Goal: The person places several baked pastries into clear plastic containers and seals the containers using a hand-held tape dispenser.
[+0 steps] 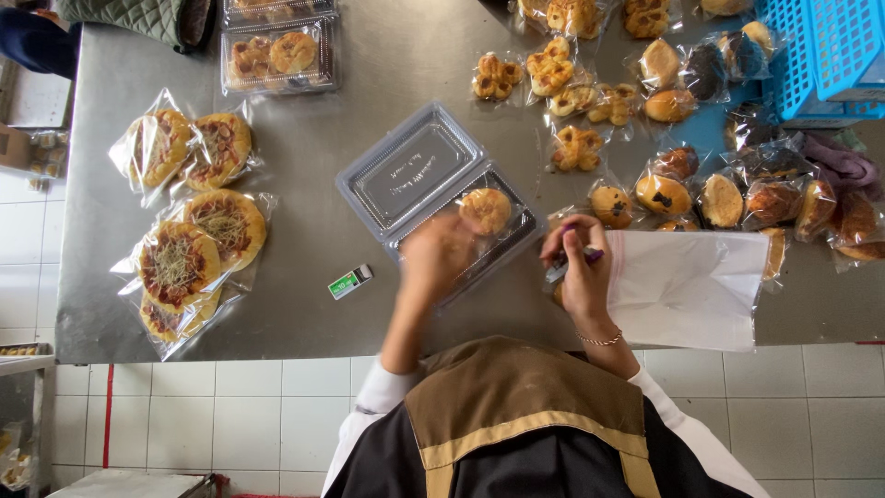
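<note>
Hands: left hand (435, 254) blurred over the open clear plastic box (442, 198), grip cannot be told; right hand (583, 272) pinches a purple pen (572, 261) at a white bag (687, 286) | box holds one round bun (486, 210), mid-desk (369, 74) | step: seemingly filling the box | next calls for another bun from the wrapped pastries (664, 194) nearby

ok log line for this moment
left hand over clamshell tray | bun in tray | right hand holds pen
</note>
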